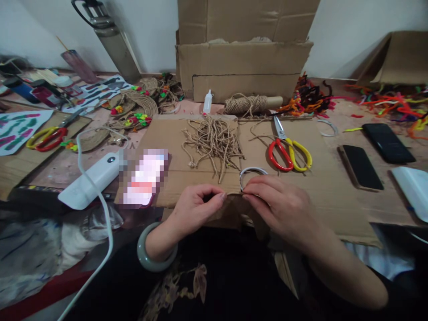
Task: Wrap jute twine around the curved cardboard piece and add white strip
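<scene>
A short strand of brown twine (234, 193) stretches between my two hands at the cardboard's near edge. My left hand (200, 205) pinches one end of it between thumb and fingertips. The fingers of my right hand (277, 203) are closed on the other end and on a thin silvery-white ring (253, 170); they hide part of the ring. Just beyond lies a loose heap of cut twine pieces (217, 140). Scissors (290, 154) with one red and one yellow handle rest to the right of the heap, their blades pointing away.
Flat cardboard (321, 196) covers the work area. A lit phone (145, 178) and white power bank (92, 180) with a cable lie left. Behind are a twine roll (247, 104) and small glue bottle (207, 102). Two dark phones (361, 167) lie right.
</scene>
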The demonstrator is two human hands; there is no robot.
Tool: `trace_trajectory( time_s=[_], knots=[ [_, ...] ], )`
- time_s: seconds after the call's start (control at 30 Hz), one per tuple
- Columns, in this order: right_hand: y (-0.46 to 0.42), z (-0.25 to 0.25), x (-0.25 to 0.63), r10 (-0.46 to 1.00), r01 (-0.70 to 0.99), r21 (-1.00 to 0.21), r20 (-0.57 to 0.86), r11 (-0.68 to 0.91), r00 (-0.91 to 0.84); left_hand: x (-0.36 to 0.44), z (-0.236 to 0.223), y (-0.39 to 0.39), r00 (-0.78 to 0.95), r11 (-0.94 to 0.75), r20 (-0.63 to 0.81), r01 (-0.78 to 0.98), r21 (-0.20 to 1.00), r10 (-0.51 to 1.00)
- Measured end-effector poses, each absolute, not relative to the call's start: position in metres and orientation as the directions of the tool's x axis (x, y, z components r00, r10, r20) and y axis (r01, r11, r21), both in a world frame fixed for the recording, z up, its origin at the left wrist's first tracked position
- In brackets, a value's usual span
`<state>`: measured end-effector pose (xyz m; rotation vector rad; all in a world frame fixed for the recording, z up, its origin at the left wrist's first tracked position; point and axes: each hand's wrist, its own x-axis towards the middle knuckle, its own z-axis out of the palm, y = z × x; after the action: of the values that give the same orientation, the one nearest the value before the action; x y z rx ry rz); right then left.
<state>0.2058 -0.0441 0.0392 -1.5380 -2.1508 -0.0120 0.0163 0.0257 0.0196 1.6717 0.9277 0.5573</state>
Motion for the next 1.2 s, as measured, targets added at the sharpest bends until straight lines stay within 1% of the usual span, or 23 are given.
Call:
trace_trajectory(
  time_s=[0.17,0.43,0.53,0.7,0.83,1.03,1.2],
  knots=[
    [-0.044,0.04,0.202,0.877,0.907,-0.239,0.425,0.346,-0.223,0.017,0.016,0.024,0.561,-0.105,-0.07,0.273,0.956,0.825],
    [-0.042,0.041,0.198,0.874,0.916,-0.247,0.452,0.315,-0.179,0.017,0.013,0.022,0.543,-0.087,-0.061,0.243,0.966,0.838],
    [-0.041,0.041,0.199,0.887,0.906,-0.293,0.433,0.304,-0.158,0.016,0.014,0.022,0.55,-0.094,-0.05,0.232,0.968,0.834],
    [-0.037,0.04,0.202,0.92,0.846,-0.44,0.368,0.302,-0.137,0.015,0.013,0.021,0.544,-0.114,-0.035,0.238,0.965,0.839],
    [-0.034,0.039,0.205,0.942,0.811,-0.514,0.311,0.278,-0.126,0.014,0.013,0.022,0.545,-0.117,-0.036,0.244,0.963,0.838],
    [-0.029,0.042,0.208,0.956,0.774,-0.565,0.226,0.286,-0.188,0.013,0.012,0.022,0.533,-0.133,-0.019,0.245,0.96,0.846],
    [-0.026,0.04,0.211,0.953,0.765,-0.569,0.214,0.302,-0.216,0.011,0.012,0.022,0.55,-0.104,-0.053,0.25,0.963,0.833]
  ],
)
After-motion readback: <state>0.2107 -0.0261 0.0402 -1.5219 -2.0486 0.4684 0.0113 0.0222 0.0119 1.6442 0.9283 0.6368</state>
